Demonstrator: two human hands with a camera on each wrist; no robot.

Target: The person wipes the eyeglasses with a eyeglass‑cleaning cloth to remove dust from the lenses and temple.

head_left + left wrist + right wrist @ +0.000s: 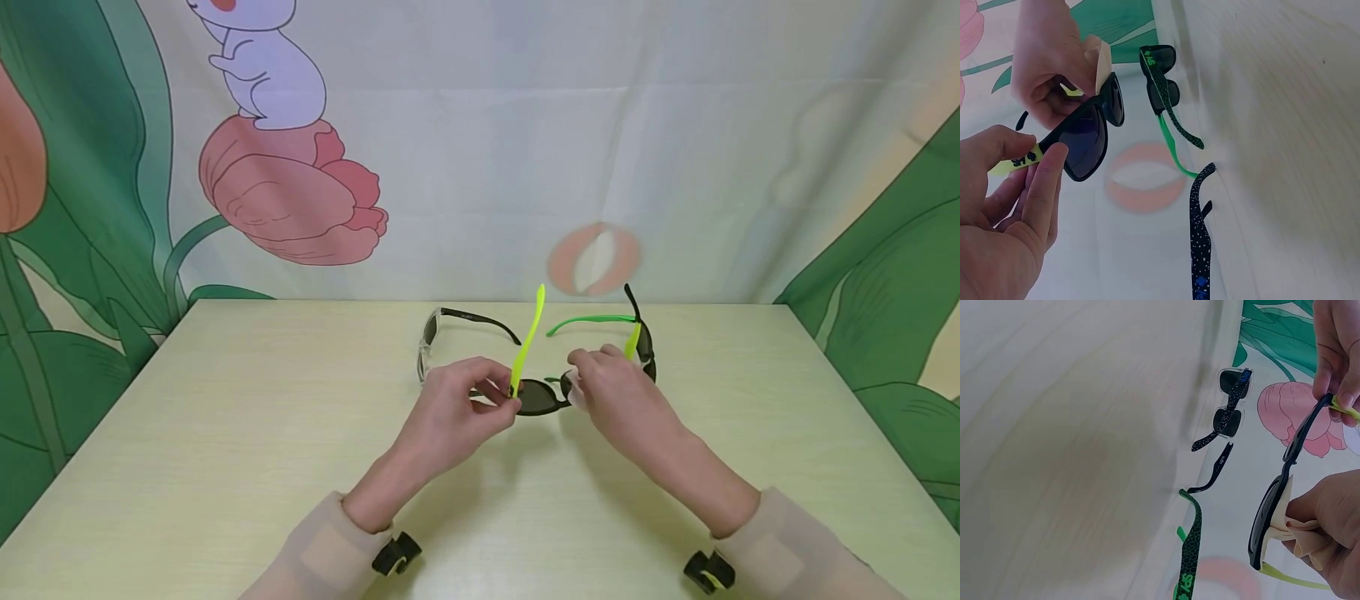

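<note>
Black-framed sunglasses [537,398] with bright yellow temples are held up over the table in front of me. My left hand [450,412] pinches one yellow temple [1029,156] close to its hinge, between thumb and fingers. With my right hand [626,400] I grip a pale cream cloth [1280,519], pressed against the inner side of the other lens, as the right wrist view shows. That lens is partly covered by the cloth and fingers in the head view. The other yellow temple [1291,577] sticks out below the right hand.
Clear-framed sunglasses [429,329] with dark speckled temples stand at the back, behind my left hand. Black sunglasses [647,342] with green-patterned temples stand behind my right hand. The pale wooden table [225,400] meets a printed curtain [480,167] at its far edge.
</note>
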